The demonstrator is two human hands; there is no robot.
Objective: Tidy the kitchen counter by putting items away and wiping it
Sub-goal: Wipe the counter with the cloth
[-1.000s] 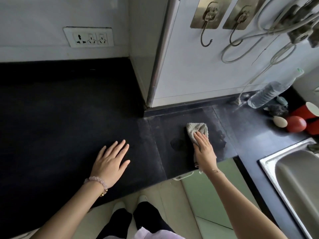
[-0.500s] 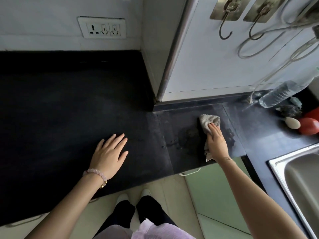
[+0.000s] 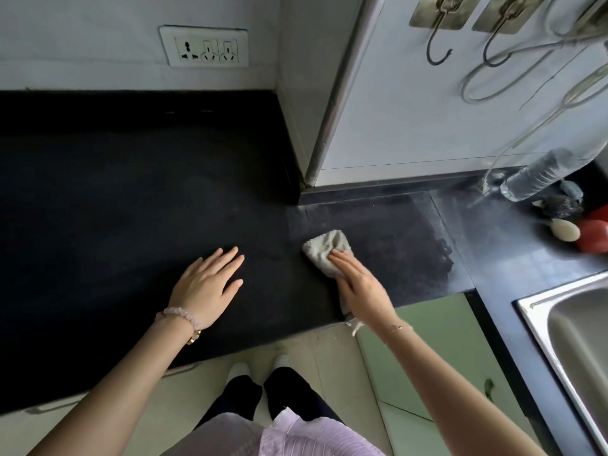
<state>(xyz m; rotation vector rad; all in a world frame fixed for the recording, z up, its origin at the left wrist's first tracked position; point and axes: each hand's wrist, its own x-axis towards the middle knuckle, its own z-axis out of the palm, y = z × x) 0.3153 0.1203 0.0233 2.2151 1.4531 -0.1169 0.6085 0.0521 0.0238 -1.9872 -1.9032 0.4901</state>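
Head view: right hand (image 3: 360, 284) presses flat, fingers straight, on the grey cloth (image 3: 325, 250) near the black counter's (image 3: 115, 199) front edge. Left hand (image 3: 205, 284) rests beside it, palm down, fingers spread, holding nothing.

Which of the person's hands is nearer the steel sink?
Right. The right hand presses the cloth on the counter, left of the sink; the left hand lies flat farther left.
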